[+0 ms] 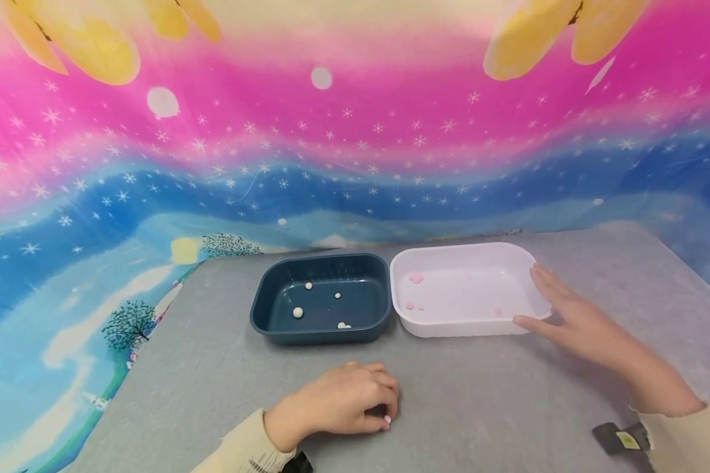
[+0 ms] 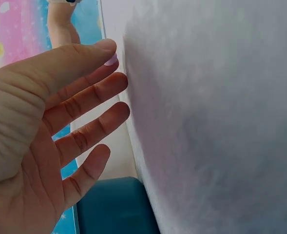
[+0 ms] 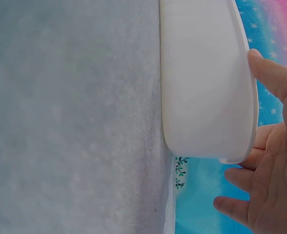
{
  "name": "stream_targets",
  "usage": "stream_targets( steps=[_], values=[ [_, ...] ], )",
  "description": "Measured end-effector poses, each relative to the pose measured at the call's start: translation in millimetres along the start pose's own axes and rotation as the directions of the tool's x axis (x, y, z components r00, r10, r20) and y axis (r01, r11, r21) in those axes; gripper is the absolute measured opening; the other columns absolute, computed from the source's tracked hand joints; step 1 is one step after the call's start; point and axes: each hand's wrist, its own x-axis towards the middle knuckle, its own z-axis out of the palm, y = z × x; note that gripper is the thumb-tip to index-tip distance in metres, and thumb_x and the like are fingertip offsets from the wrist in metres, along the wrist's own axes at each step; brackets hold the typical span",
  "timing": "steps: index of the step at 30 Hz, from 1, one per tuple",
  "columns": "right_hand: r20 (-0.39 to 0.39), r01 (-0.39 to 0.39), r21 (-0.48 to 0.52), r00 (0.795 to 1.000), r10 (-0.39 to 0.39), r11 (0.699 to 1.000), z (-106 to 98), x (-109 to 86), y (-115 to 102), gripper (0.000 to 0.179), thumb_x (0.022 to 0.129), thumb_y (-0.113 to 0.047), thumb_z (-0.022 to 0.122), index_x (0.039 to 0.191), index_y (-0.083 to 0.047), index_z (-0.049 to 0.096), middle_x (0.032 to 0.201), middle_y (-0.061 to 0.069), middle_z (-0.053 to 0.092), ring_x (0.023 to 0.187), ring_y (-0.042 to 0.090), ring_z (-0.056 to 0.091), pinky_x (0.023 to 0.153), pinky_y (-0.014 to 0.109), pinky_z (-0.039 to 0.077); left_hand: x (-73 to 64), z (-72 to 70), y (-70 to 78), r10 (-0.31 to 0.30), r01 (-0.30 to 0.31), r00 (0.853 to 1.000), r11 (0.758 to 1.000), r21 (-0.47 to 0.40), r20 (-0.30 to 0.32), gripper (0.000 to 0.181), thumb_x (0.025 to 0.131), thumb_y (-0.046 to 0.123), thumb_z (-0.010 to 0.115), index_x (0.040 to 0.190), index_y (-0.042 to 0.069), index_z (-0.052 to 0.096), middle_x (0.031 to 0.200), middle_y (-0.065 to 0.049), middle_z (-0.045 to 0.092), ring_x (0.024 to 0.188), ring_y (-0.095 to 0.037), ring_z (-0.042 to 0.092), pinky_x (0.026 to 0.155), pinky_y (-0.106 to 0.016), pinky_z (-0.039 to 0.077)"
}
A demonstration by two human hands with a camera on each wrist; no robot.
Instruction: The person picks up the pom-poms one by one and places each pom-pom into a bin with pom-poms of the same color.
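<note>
My left hand (image 1: 349, 397) is just above the grey cloth, in front of the dark tray. Between thumb and index finger it pinches a small pink bead-like piece (image 2: 111, 60); the other fingers are spread in the left wrist view. At the right end of the white tray (image 1: 467, 322) is my right hand (image 1: 582, 328). Its thumb touches the near rim, and its fairly straight fingers lie along the end wall. Several small pink pieces (image 1: 417, 278) lie inside that tray, one flower-shaped. Several white balls (image 1: 298, 313) of differing size lie in the dark teal tray (image 1: 319, 337).
Both trays stand side by side, their ends almost touching, on a table covered in grey cloth (image 1: 473, 394). Behind them hangs a colourful curtain (image 1: 355, 131) with snowflakes and trees. Dark wrist straps (image 1: 621, 439) show near both sleeves.
</note>
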Motion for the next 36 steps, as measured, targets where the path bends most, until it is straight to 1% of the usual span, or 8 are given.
stream_targets(
  steps=[5, 10, 14, 19, 24, 33, 36],
  values=[
    [0.005, -0.008, 0.000, 1.000, 0.008, 1.000, 0.2, 0.5, -0.2, 0.097, 0.095, -0.045, 0.063, 0.160, -0.004, 0.003, 0.166, 0.017, -0.007, 0.151, 0.049, 0.000, 0.115, 0.071, 0.008, 1.0, -2.9, -4.6, -0.015, 0.015, 1.000, 1.000, -0.013, -0.019, 0.006, 0.090, 0.033, 0.073, 0.085, 0.031, 0.070, 0.095, 0.023, 0.062, 0.094, 0.001, 0.055, 0.067, -0.014, 0.037],
    [0.012, -0.022, 0.002, 1.000, 0.022, 1.000, -0.2, -0.3, -0.2, 0.098, 0.095, -0.048, 0.062, 0.160, -0.006, 0.001, 0.166, 0.014, -0.009, 0.151, 0.049, 0.000, 0.113, 0.073, 0.009, 1.6, -4.8, -10.5, -0.033, 0.032, 0.998, 0.999, -0.009, -0.053, 0.005, 0.091, 0.032, 0.071, 0.086, 0.030, 0.070, 0.096, 0.021, 0.063, 0.096, -0.001, 0.056, 0.068, -0.015, 0.038],
    [0.013, -0.027, 0.005, 1.000, 0.027, 1.000, -0.6, -0.6, 0.4, 0.099, 0.095, -0.049, 0.063, 0.160, -0.008, 0.001, 0.167, 0.012, -0.010, 0.151, 0.048, -0.001, 0.112, 0.074, 0.010, 1.6, -6.2, -14.8, -0.042, 0.041, 0.997, 0.999, -0.013, -0.067, 0.005, 0.091, 0.032, 0.070, 0.087, 0.029, 0.071, 0.095, 0.021, 0.064, 0.093, -0.001, 0.056, 0.068, -0.016, 0.040],
    [0.021, -0.035, 0.011, 0.999, 0.034, 0.999, 0.0, -0.1, 1.2, 0.099, 0.095, -0.050, 0.062, 0.161, -0.010, -0.001, 0.167, 0.010, -0.011, 0.151, 0.048, -0.001, 0.112, 0.074, 0.010, 2.9, -7.2, -18.3, -0.039, 0.039, 0.996, 0.999, 0.000, -0.075, 0.005, 0.091, 0.033, 0.070, 0.087, 0.030, 0.072, 0.093, 0.021, 0.064, 0.090, -0.001, 0.055, 0.065, -0.016, 0.039],
    [0.022, -0.034, 0.016, 0.999, 0.033, 0.999, -0.2, -0.2, 0.9, 0.100, 0.094, -0.050, 0.063, 0.160, -0.009, 0.000, 0.167, 0.012, -0.010, 0.151, 0.049, -0.001, 0.112, 0.074, 0.009, 6.0, -9.8, -20.5, -0.037, 0.038, 0.997, 0.999, 0.013, -0.073, 0.005, 0.090, 0.034, 0.070, 0.087, 0.031, 0.071, 0.093, 0.022, 0.063, 0.091, -0.001, 0.055, 0.063, -0.016, 0.038],
    [0.019, -0.033, 0.013, 0.999, 0.033, 0.999, -0.2, -0.3, 0.5, 0.099, 0.094, -0.050, 0.063, 0.161, -0.010, 0.000, 0.167, 0.013, -0.009, 0.151, 0.048, -0.001, 0.112, 0.074, 0.009, 10.7, -13.7, -22.9, -0.035, 0.035, 0.995, 0.999, -0.007, -0.090, 0.005, 0.091, 0.031, 0.071, 0.087, 0.029, 0.071, 0.092, 0.018, 0.064, 0.088, -0.002, 0.053, 0.061, -0.016, 0.036],
    [0.009, -0.025, 0.009, 1.000, 0.025, 1.000, 0.1, -0.2, 1.3, 0.099, 0.094, -0.049, 0.063, 0.161, -0.009, 0.001, 0.167, 0.013, -0.009, 0.151, 0.049, 0.000, 0.113, 0.073, 0.009, 13.0, -14.4, -23.2, -0.030, 0.030, 0.995, 1.000, -0.009, -0.100, 0.005, 0.091, 0.031, 0.070, 0.087, 0.029, 0.071, 0.092, 0.018, 0.065, 0.089, -0.002, 0.054, 0.062, -0.016, 0.037]
  ],
)
